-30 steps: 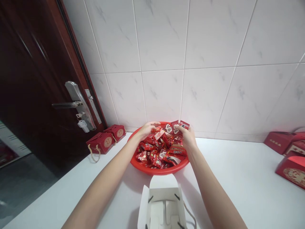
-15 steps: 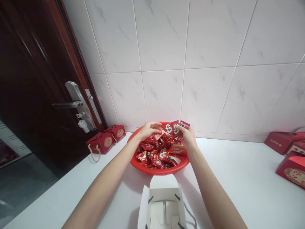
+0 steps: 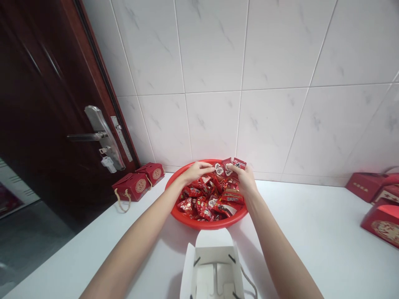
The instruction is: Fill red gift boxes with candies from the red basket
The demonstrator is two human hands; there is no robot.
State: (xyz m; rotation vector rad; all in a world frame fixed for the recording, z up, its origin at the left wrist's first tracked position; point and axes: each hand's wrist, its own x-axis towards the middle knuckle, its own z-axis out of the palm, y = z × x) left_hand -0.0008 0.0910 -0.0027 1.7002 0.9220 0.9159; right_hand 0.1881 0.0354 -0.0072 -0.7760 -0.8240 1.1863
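Observation:
My right hand [image 3: 247, 179] is at the right rim of a red plastic basket [image 3: 199, 225], its thumb and fingers closed on small red candy packets [image 3: 229, 167] that fan out to the left. One packet shows a pale heart with dark lettering. Reaching over the basket's left side, my left hand [image 3: 196, 172] has its fingers stretched out, with the tips at the edge of a heart-marked packet [image 3: 218, 169]. Many wrapped red candies [image 3: 205, 203] fill the basket. Nearer to me stands an open white-lined box [image 3: 213, 253] with its flaps up and a cord handle at its right.
Two closed red gift boxes [image 3: 134, 187] with rope handles sit at the left by the dark door [image 3: 37, 104]. More red boxes [image 3: 370, 187] stand on the right of the white table [image 3: 299, 224]. A tiled wall [image 3: 212, 120] rises behind the basket.
My left hand has moved slightly right and down, bringing its fingertips to the packets. The packets in my right hand have shifted a little left.

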